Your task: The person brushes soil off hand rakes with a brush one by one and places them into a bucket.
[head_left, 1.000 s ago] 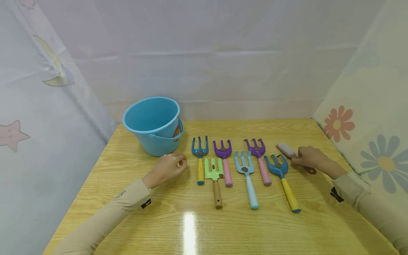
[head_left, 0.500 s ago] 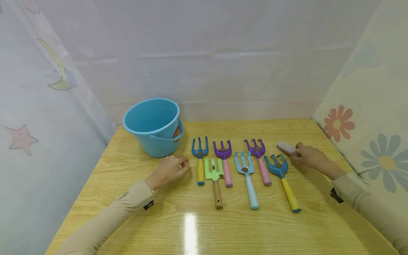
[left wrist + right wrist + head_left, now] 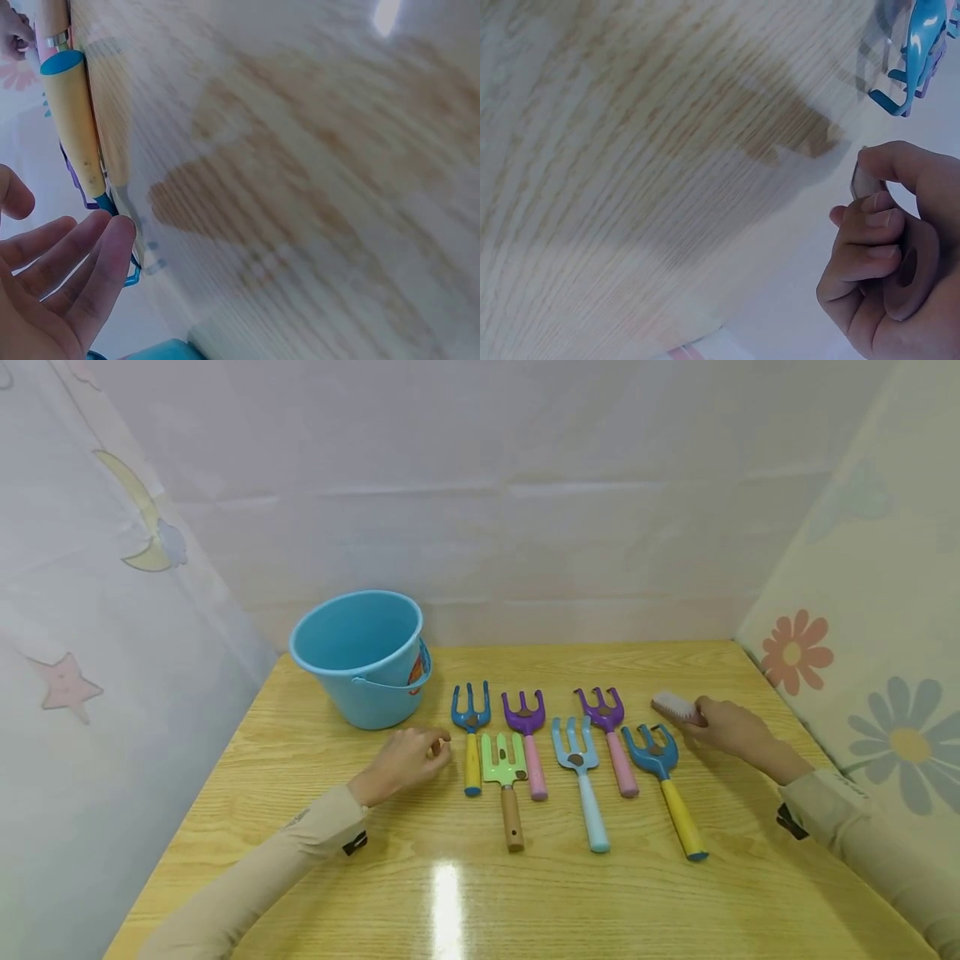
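Note:
My right hand [image 3: 729,727] grips a scrub brush [image 3: 675,707] by its handle at the right of the table, white bristles facing up. In the right wrist view, curled fingers wrap the brush's brown handle [image 3: 921,274], whose end has a hole. My left hand [image 3: 403,762] holds nothing, its fingers loosely bent, just left of a small blue hand fork [image 3: 472,720] with a yellow handle. In the left wrist view that fork's yellow handle [image 3: 73,124] lies beyond the fingertips. Nearest the right hand is a blue cultivator [image 3: 658,758] with a yellow handle and a brown spot.
A light-blue bucket [image 3: 356,693] stands at the back left. Between the hands lie a green fork [image 3: 504,768], a pale-blue fork [image 3: 582,772] and two purple ones with pink handles, the left [image 3: 527,718] and right [image 3: 606,717], all brown-spotted. Cloth walls [image 3: 487,527] enclose the table.
My right hand has shifted its grip, so the brush handle's end no longer shows behind it in the head view. The left hand has moved slightly right, towards the small blue fork.

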{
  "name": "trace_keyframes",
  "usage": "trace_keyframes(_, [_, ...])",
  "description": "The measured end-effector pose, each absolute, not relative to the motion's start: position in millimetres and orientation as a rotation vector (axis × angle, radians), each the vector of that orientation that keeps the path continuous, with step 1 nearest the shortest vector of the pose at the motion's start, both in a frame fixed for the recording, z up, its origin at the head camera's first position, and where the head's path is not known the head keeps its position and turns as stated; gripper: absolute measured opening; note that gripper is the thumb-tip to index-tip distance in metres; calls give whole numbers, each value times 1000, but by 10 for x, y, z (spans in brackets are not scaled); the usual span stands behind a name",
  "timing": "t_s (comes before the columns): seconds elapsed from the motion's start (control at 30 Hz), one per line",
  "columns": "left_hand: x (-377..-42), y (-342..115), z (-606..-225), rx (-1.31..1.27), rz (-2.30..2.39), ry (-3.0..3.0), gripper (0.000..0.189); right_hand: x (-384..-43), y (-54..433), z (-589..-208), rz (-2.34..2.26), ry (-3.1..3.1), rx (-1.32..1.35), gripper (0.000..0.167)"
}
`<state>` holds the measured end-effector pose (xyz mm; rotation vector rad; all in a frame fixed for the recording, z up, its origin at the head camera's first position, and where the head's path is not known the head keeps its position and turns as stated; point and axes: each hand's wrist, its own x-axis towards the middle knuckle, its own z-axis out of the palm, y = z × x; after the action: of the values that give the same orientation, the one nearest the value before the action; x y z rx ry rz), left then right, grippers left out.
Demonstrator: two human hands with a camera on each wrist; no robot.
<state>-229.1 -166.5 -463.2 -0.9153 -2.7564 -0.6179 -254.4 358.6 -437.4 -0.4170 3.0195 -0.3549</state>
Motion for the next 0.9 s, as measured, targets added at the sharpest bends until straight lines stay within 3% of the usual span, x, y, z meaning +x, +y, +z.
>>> trace_keyframes(0.5, [-2325,-1571,-4703,-873,-707,-2769,16,-2537,3575,-4277,-353,3128,-410,44])
trace_keyframes(0.9, [-2305,-1506,-4699,-665,-916,-2989,38,-2513,3519,-4227,-410,3188,-450,43])
